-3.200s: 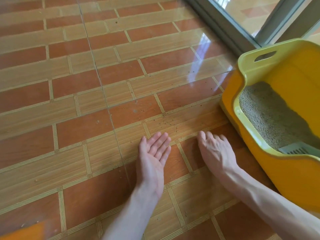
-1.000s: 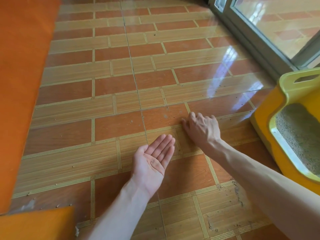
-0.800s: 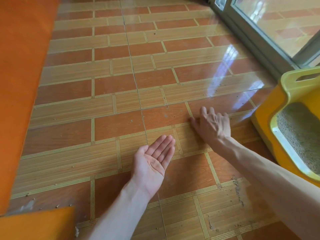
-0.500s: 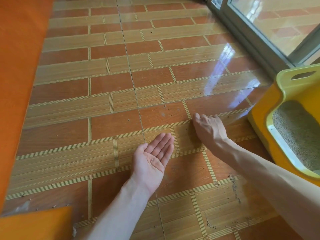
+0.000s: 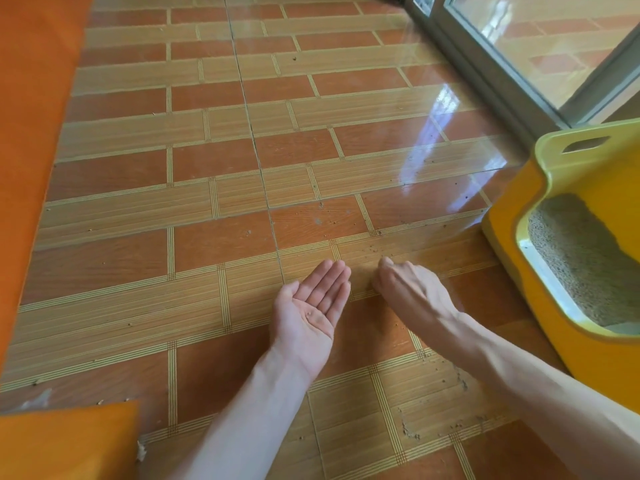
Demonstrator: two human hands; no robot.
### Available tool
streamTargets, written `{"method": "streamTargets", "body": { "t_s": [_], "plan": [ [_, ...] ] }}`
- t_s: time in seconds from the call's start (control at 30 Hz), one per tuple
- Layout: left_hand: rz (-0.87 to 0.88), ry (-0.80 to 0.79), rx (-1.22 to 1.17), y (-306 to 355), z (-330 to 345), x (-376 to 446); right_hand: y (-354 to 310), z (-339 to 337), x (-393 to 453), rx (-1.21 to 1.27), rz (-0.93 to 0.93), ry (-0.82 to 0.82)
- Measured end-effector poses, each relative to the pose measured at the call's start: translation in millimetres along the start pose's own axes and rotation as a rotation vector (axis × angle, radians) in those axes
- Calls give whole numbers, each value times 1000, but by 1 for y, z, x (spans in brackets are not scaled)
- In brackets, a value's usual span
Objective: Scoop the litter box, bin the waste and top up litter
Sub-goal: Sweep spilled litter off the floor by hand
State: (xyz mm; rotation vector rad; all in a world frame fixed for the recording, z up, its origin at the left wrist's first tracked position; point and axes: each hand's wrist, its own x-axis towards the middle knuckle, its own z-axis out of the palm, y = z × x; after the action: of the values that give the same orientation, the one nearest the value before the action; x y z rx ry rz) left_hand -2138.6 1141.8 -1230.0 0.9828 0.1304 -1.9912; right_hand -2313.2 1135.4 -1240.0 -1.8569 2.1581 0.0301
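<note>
Head view: looked down on a tiled floor (image 5: 214, 251), with a yellow litter box (image 5: 512, 237) at the right edge and a glass door (image 5: 540, 39) at the far right
Change: half a second earlier the right hand (image 5: 405, 282) lay farther out on the floor, just beyond the left fingertips; it had since drawn back nearer and closer to the left hand (image 5: 308, 306), which had stayed put, palm up
Meaning for the task: this read as sweeping spilled grains together and into the waiting palm, a tidy-up around the box rather than scooping, binning or topping up, none of which showed as started
Left hand: palm upward, fingers straight and together, low over the floor; a few small grains (image 5: 311, 315) sat in the palm, nothing gripped
Right hand: back of the hand upward, knuckles raised, fingers curled down toward the floor just right of the left fingertips; whether they pinched any grains could not be told, since the fingertips were hidden
Litter box: well to the right of both hands, grey litter (image 5: 581, 268) inside it, touched by neither hand
Loose grains: scattered on the floor (image 5: 377, 249) just beyond the hands, with more near the right forearm (image 5: 460, 382)
Left side: an orange surface (image 5: 31, 98) ran along the left edge and near left corner
</note>
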Motion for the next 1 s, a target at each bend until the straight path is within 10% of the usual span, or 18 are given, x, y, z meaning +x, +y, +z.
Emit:
{"method": "streamTargets", "body": {
  "t_s": [0.37, 0.6, 0.77, 1.0],
  "plan": [
    [-62, -27, -6, -22, 0, 11, -58, -19, -55, 306, -206, 78],
    [-140, -110, -67, -26, 4, 10, -80, -28, -60, -115, -126, 155],
    [-122, -110, -109, -19, 2, 9, -56, -24, -56, 195, -376, 189],
    [-47, -72, -26, -6, -4, -2, 13, -28, 24, 61, -188, 334]
  ]
}}
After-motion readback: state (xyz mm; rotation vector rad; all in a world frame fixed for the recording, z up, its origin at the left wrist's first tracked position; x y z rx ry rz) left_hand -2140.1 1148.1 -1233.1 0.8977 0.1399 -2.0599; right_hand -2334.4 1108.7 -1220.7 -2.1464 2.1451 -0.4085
